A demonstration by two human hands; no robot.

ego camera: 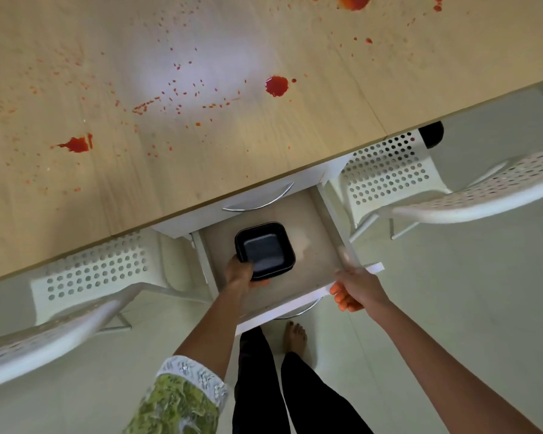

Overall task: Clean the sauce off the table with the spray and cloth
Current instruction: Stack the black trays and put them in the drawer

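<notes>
Red sauce lies in blobs (276, 86) and many small splatters across the light wooden table (201, 151). Another blob (77, 144) sits near the left, and more at the far edge (355, 1). Under the table's front edge a white drawer (314, 233) stands pulled out. My left hand (240, 272) grips the near left corner of a black square tray (265, 249) inside the drawer. My right hand (353, 291) holds the drawer's front right rim. No spray or cloth is in view.
Two white perforated chairs stand at the table, one at the left (85, 277) and one at the right (420, 183). A closed upper drawer with a curved metal handle (261, 200) sits above the open one. My legs and a bare foot (295, 336) stand on the pale floor.
</notes>
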